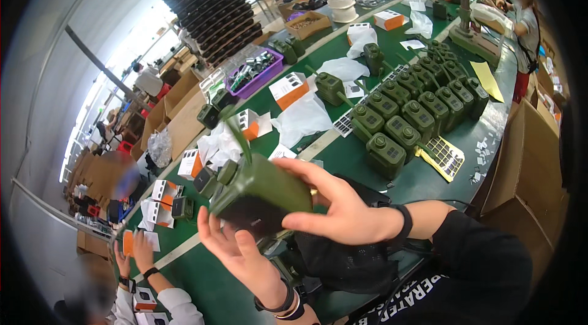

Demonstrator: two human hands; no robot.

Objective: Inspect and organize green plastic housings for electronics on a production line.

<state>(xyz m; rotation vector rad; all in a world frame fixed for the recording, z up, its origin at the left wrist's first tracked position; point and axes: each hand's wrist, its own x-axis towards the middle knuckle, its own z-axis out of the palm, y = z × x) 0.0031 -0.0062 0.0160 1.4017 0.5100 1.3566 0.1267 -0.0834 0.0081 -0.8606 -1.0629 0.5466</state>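
A dark-green boxy device (275,187) with a black front panel, a round knob and a blurred green strap or antenna on top is tilted in front of me. My right hand (343,205) grips its right side, fingers over the far face and thumb along the panel's edge. My left hand (242,257) cups the lower left corner, its fingers curled up against the device. Beneath my hands lies a black fabric bundle (337,257). To the right, several similar green devices (404,132) stand packed in rows on the green table (331,153).
White-and-orange boxes (288,89) and crumpled plastic bags (303,118) lie along the table. A purple basket (256,74) holds small parts. At lower left, a co-worker's hands (144,251) are by an orange-white box. Cardboard cartons (520,160) stand at right, near a green press stand (474,40).
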